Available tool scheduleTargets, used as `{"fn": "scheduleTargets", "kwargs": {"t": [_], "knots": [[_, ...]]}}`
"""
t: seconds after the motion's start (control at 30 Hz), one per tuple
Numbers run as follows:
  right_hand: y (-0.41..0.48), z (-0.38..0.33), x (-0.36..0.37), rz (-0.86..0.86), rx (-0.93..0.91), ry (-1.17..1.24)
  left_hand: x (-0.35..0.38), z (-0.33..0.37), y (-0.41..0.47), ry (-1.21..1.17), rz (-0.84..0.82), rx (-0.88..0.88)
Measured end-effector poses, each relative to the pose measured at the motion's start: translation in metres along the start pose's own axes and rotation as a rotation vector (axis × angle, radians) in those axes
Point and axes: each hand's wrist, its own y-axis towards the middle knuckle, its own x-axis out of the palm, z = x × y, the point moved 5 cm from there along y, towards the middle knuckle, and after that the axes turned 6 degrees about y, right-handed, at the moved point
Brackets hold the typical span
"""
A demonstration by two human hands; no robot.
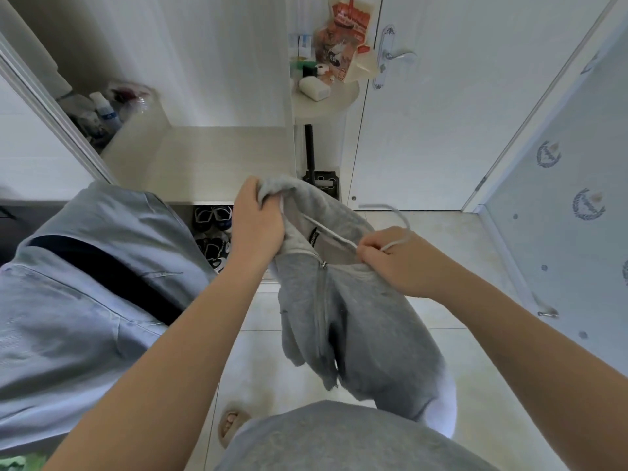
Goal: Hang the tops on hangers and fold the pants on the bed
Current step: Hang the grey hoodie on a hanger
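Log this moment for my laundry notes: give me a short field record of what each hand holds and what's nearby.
garment: grey zip-front hooded sweatshirt, held up over the pale tiled floor
hanger: thin white wire hanger, partly inside the neck opening
left hand: gripping the sweatshirt's hood edge
right hand: pinching the hanger near its hook
nearby: light blue shirt at left; open white wardrobe ahead

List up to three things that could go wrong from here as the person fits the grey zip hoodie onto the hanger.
1. The left hand only bunches one shoulder of the grey hoodie; it could slip off the white hanger.
2. The right hand pinches the thin hanger near its hook, so it might twist.
3. The hoodie's hem hangs low and may brush the floor.
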Motion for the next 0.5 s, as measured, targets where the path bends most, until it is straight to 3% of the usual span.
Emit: {"fn": "scheduleTargets", "kwargs": {"t": [0.13, 0.27, 0.5], "knots": [[0.007, -0.004, 0.005, -0.056, 0.031, -0.458, 0.011, 0.019, 0.0, 0.113, -0.112, 0.235], [0.006, -0.021, -0.013, 0.024, -0.06, -0.339, 0.014, 0.021, 0.002, 0.351, -0.298, 0.351], [0.017, -0.022, 0.005, -0.123, -0.068, -0.254, 0.018, 0.017, -0.009, 0.346, -0.348, 0.339]]}}
